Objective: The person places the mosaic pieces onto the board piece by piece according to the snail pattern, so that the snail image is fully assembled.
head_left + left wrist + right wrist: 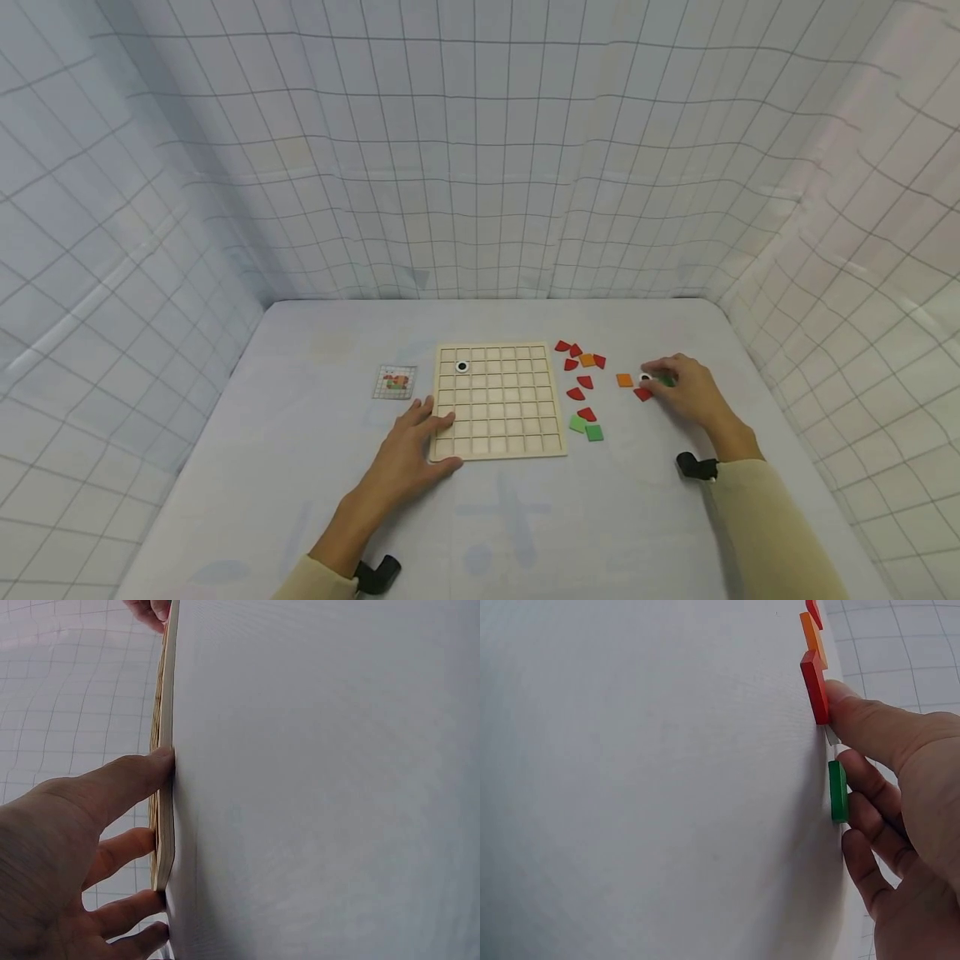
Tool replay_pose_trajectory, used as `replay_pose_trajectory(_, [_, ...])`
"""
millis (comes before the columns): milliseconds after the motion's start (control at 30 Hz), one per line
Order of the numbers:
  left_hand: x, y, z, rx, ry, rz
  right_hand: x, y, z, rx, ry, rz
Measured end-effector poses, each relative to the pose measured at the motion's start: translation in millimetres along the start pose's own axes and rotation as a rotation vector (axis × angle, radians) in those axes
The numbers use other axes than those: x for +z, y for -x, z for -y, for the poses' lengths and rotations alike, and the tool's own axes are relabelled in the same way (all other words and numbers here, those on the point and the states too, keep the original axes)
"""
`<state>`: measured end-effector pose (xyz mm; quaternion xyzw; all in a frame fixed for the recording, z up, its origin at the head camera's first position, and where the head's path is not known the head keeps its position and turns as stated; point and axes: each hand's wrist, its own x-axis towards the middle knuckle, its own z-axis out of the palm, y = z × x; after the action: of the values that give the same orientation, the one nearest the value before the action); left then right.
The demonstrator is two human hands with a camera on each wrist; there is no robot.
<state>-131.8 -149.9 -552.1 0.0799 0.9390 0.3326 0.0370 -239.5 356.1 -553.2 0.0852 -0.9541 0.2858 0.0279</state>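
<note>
A pale wooden grid board (498,401) lies flat on the table. At its near left corner rests my left hand (408,457), fingers spread and mostly straight. In the left wrist view that hand's thumb (135,780) touches the side of the board (166,817). To the right, my right hand (692,393) pinches a white disc with a black dot (646,378) between thumb and index finger, low at the table. A red piece (814,686) lies by that thumb, and a green piece (838,791) stands beside the other fingertips. A similar disc (462,367) sits in an upper left cell.
Several red rounded pieces (576,393) lie scattered right of the board, with orange squares (624,380) among them. Light green (577,423) and darker green (594,432) squares are nearer me. A small picture card (394,382) lies left of the board. Gridded cloth (480,167) hangs around the table.
</note>
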Motion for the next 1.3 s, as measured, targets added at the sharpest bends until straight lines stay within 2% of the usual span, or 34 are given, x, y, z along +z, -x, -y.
replay_pose_trajectory(333, [0.7, -0.8, 1.2, 0.002, -0.004, 0.002, 2.4, 0.0, -2.2, 0.006, 0.022, -0.004])
replay_pose_trajectory(667, [-1.1, -1.4, 1.3, 0.010, 0.000, 0.007, 3.1, 0.4, 1.3, -0.030, 0.037, -0.047])
replay_pose_trajectory(1300, [-0.6, -2.2, 1.8, 0.013, -0.003, 0.014, 9.9, -0.6, 1.7, -0.027, 0.007, -0.059])
